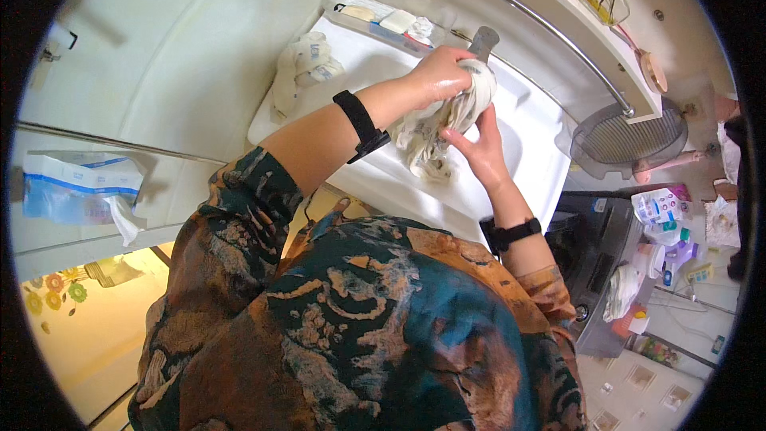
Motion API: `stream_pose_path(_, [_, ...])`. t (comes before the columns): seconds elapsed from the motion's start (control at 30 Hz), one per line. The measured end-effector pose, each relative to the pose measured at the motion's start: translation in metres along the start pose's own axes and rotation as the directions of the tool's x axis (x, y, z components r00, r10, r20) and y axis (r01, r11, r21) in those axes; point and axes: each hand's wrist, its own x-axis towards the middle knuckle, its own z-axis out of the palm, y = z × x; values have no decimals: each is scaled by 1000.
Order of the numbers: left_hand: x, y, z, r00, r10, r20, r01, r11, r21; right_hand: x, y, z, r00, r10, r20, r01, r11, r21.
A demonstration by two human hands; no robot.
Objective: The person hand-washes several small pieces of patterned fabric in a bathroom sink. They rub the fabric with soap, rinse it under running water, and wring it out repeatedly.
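Over the white washbasin (529, 152), a wet cream cloth (440, 129) with dark print hangs bunched below the metal faucet (485, 42). My left hand (443, 76) grips its upper part, close to the spout, and the skin looks wet. Lower down, my right hand (483, 146) holds the cloth's right side, thumb in front and fingers partly hidden behind the folds. The loose lower end droops toward the basin floor. A second cream cloth (305, 69) with blue print lies crumpled on the basin's left rim.
Behind the basin, a clear tray (386, 24) holds soap bars. A metal rail (514, 0) runs along the shelf above. On the right are a grey ribbed washboard (628, 134) and a dark appliance (598, 269) with bottles and packets. A tissue pack (81, 185) hangs at left.
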Motion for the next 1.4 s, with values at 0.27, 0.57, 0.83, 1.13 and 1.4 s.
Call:
stream_pose_path(0.27, [18,-43,-44,974,223,28,-220,922,318,54,-28,-1,946,292,-138,-238,918,316])
stream_pose_path(0.57, [25,-144,-51,936,-340,93,164,652,740,26,117,8,546,821,-167,-816,476,-329])
stream_pose_path(0.83, [21,-224,-26,907,-363,211,-78,349,934,-24,160,45,708,614,349,288,200,-937])
stream_pose_path(1.13, [46,-264,-22,818,-327,473,-440,172,881,1,219,50,677,723,139,18,172,-985])
stream_pose_path(1.4, [71,-297,-24,754,-498,428,-302,315,900,-10,272,48,802,501,325,106,416,-903])
